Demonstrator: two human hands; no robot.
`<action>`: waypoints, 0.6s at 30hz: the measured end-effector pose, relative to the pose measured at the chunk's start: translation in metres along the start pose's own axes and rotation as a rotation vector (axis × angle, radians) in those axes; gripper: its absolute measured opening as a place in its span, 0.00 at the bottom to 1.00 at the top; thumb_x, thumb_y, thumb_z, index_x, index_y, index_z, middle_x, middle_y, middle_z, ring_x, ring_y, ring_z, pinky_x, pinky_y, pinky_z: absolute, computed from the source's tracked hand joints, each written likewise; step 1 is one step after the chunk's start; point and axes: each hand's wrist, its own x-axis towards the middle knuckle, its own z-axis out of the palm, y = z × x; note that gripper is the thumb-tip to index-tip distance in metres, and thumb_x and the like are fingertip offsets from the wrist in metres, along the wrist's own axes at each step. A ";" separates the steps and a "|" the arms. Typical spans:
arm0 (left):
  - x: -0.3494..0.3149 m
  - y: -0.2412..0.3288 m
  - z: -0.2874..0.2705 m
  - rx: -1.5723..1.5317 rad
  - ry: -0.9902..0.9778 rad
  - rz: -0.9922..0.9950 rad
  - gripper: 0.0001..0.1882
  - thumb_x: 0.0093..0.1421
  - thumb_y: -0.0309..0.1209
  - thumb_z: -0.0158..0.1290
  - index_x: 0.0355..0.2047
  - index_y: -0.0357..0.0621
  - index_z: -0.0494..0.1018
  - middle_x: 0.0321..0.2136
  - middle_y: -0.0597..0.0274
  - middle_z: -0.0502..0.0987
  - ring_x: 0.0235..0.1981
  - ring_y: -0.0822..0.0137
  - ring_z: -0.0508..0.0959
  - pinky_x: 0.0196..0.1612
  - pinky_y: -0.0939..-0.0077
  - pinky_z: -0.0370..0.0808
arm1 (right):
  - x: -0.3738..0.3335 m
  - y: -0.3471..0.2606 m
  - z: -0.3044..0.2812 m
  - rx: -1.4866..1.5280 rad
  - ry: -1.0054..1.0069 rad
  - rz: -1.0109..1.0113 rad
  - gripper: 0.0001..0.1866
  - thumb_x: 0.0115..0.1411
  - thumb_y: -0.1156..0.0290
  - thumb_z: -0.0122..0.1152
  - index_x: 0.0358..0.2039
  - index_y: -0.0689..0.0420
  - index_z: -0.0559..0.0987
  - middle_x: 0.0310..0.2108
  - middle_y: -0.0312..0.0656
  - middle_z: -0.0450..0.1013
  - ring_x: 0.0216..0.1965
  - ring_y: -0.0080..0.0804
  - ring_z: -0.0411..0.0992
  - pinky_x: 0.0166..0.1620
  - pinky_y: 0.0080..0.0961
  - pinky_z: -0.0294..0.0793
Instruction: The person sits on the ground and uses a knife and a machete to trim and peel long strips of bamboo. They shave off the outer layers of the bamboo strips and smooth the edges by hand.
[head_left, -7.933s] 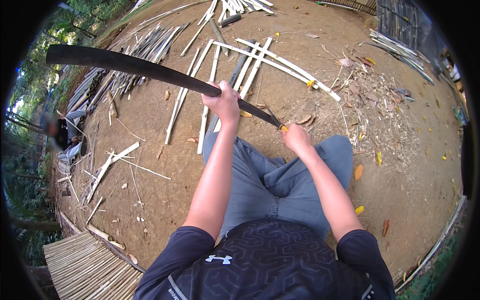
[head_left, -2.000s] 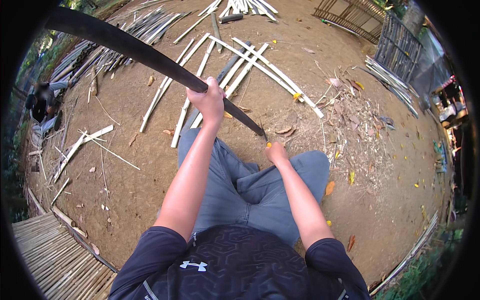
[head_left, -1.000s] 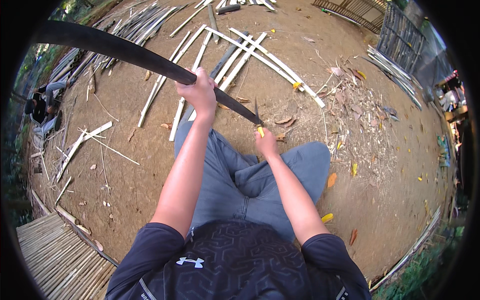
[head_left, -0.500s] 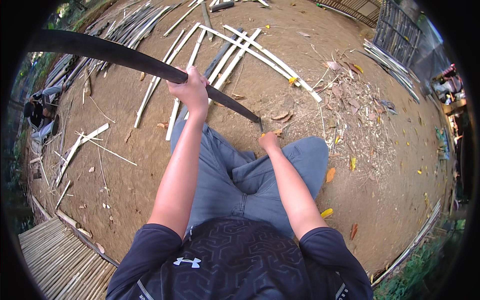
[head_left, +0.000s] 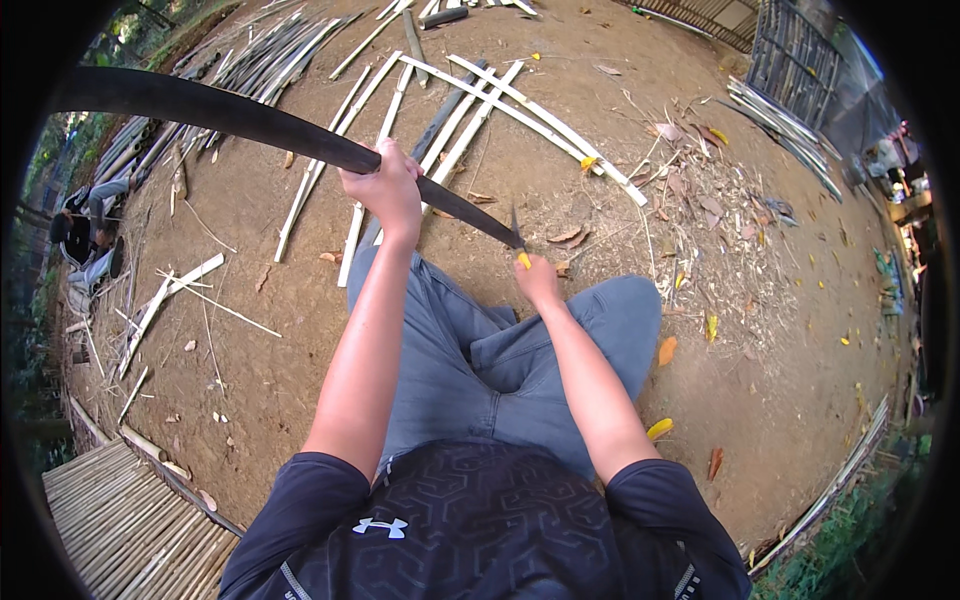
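Note:
My left hand [head_left: 385, 192] is closed around a long, dark pole [head_left: 240, 118], which looks like bamboo or a similar stem. The pole slants from the upper left down to a spot in front of my crossed legs. In my right hand [head_left: 540, 280], closed near my right knee, is a knife [head_left: 523, 260] with a yellow handle. Its thin dark blade points away from me and meets the pole's lower end. Whether the blade cuts into the pole or only touches it, I cannot tell.
Several pale split strips [head_left: 480, 120] lie crossed on the bare dirt ahead. Wood shavings and dry leaves [head_left: 725, 240] are scattered to the right. Another person [head_left: 85, 235] is at the far left. A slatted bamboo platform [head_left: 130, 510] stands at lower left.
The knife has tilted in my right hand, so its blade now reaches up past the pole's end and more yellow handle shows. My left hand keeps its hold on the pole.

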 end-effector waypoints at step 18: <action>-0.004 0.002 0.007 -0.004 0.022 0.018 0.10 0.61 0.20 0.51 0.28 0.39 0.59 0.15 0.62 0.69 0.11 0.73 0.70 0.14 0.76 0.70 | -0.043 -0.057 -0.040 -0.003 0.036 -0.084 0.16 0.63 0.58 0.57 0.47 0.52 0.79 0.34 0.55 0.78 0.40 0.56 0.77 0.42 0.45 0.76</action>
